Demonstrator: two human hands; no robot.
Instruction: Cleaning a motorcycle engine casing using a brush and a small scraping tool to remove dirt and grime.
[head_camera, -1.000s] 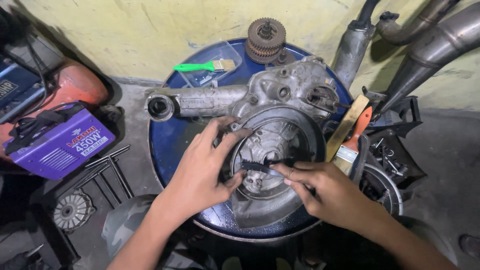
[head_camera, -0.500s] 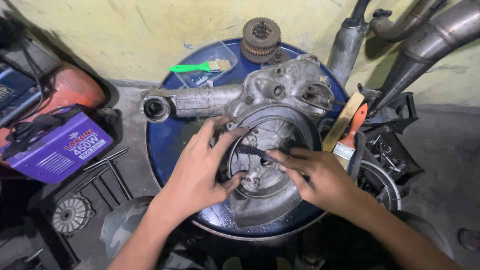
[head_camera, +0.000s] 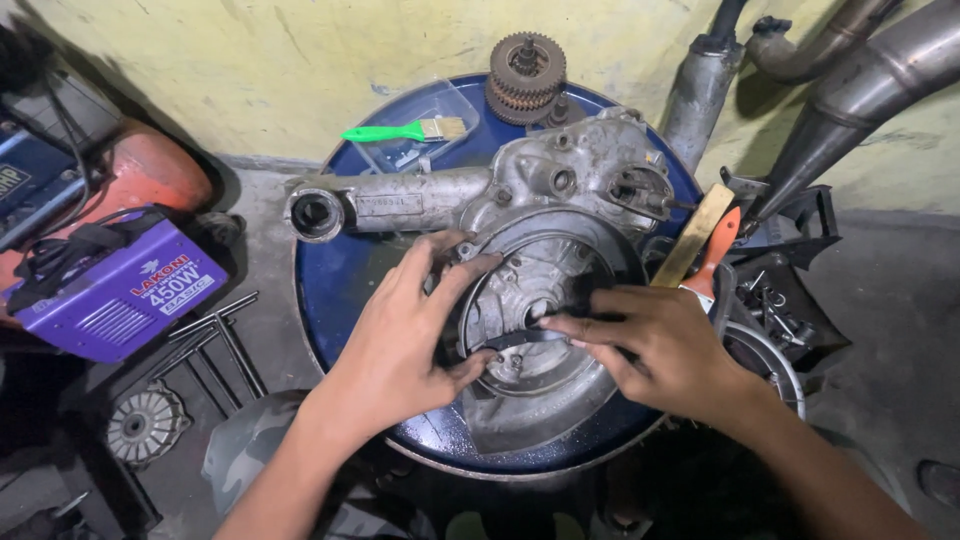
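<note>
Grey engine casing (head_camera: 560, 190), blue drum (head_camera: 350, 280), green-handled brush (head_camera: 405, 130), seemingly purple box (head_camera: 120, 290).
</note>
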